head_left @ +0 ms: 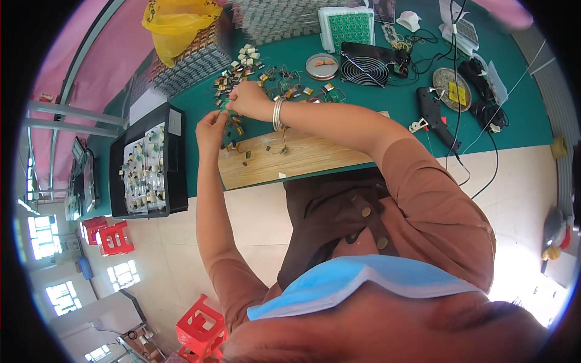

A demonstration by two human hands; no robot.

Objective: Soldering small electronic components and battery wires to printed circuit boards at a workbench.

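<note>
My left hand [212, 128] and my right hand [248, 100] meet over the left part of the green table. Their fingertips pinch at a small green piece [224, 105], largely covered by the fingers, so its kind cannot be made out. Just beyond them lies a heap of small wired electronic parts [225, 82], with white blocks [248, 54] behind. More wired parts spread to the right, partly behind my right forearm. A wooden board [315, 152] lies nearer my body, below that forearm, with a few small pieces on it.
On the left stands a black bin [177, 154] of bagged parts. Farther back are a yellow bag [181, 24], green circuit panels [351, 31], a round tin [322, 74] and a black fan [365, 69]. At right lie a corded pistol-shaped tool [431, 112] and a dish [443, 77] holding a yellow pad.
</note>
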